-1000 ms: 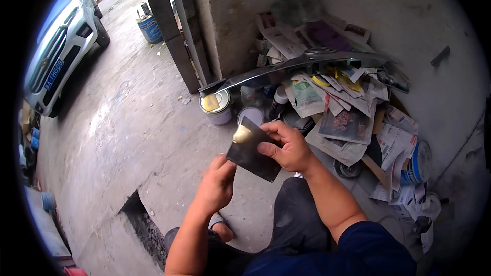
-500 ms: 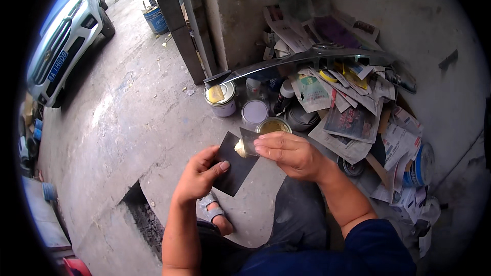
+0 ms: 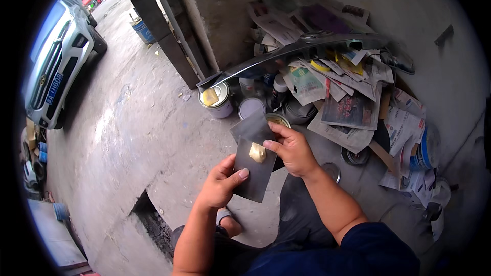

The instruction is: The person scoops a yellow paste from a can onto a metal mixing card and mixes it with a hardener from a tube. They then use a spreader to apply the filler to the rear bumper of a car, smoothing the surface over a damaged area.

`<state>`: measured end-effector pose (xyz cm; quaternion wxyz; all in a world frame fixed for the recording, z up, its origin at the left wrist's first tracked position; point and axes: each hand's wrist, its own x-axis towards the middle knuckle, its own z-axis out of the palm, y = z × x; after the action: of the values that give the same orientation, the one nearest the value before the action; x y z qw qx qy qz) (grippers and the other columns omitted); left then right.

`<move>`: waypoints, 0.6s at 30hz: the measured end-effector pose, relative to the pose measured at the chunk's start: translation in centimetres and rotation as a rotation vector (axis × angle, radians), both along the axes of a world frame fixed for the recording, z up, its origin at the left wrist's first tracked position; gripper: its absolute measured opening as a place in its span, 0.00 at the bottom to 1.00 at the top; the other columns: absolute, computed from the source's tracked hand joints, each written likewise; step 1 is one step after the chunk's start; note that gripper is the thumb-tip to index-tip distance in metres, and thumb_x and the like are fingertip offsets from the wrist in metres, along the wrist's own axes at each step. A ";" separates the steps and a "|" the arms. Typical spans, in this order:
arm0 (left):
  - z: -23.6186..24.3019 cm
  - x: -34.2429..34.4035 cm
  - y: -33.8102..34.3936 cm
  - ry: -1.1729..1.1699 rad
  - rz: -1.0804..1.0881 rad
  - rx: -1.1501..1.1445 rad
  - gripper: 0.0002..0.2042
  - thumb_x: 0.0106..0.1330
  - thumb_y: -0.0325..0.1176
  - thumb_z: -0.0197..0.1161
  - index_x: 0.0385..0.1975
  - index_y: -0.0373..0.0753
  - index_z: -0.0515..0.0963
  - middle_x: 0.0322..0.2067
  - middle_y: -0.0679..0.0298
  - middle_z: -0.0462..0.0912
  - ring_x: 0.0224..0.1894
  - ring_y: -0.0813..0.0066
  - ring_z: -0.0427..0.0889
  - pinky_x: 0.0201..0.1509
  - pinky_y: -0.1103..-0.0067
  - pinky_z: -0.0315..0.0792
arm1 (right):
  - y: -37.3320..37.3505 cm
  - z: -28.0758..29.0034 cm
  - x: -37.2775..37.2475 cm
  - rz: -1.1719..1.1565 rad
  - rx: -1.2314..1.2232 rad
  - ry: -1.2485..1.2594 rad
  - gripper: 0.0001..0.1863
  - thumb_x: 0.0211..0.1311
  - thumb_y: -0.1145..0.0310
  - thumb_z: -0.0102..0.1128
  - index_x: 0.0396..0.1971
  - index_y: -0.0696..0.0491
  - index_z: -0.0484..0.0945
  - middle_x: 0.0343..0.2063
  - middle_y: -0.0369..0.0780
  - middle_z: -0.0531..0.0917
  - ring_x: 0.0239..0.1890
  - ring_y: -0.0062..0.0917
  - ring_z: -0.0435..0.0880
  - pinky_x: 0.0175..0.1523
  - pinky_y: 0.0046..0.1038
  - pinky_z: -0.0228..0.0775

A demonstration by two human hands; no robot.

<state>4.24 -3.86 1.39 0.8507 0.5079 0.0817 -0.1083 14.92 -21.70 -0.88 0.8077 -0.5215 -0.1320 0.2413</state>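
Note:
My left hand [image 3: 221,183] is closed on a dark rectangular spreader plate [image 3: 251,184], thumb on its face. A lump of cream-coloured putty [image 3: 257,153] sits on the upper part of that plate. In my right hand [image 3: 292,152] is a thin grey putty spreader [image 3: 250,127], pinched by its right side between thumb and fingers. It lies just beyond the lump, and its lower edge meets or overlaps the plate; which one is on top I cannot tell. Just past my right hand is an open tin of yellowish paste [image 3: 277,118], partly hidden by the hand and spreader.
A white tin [image 3: 219,108] with a yellow block on its lid stands beside a lilac-topped tin [image 3: 251,107] and a spray can [image 3: 280,88]. A long glossy dark panel [image 3: 302,48] lies over newspapers [image 3: 353,107]. A floor pit [image 3: 151,220] is at lower left; a white car [image 3: 61,66] stands beyond.
My right hand has drawn its spreader off the putty, turning its flat face upward. The putty now sits whole on the left-hand plate, which has moved right and tilted.

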 end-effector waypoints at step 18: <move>-1.7 0.2 2.1 -0.013 0.325 0.061 0.21 0.64 0.23 0.54 0.57 0.33 0.65 0.50 0.59 0.75 0.51 0.72 0.75 0.57 0.75 0.68 | -12.1 -8.8 0.6 -0.071 0.157 0.406 0.15 0.60 0.73 0.59 0.47 0.54 0.72 0.31 0.32 0.75 0.36 0.18 0.78 0.41 0.24 0.74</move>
<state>4.41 -1.73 -0.29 0.8416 0.5143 0.1607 0.0365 15.48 -33.83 -9.70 0.8638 -0.4019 0.0334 0.3020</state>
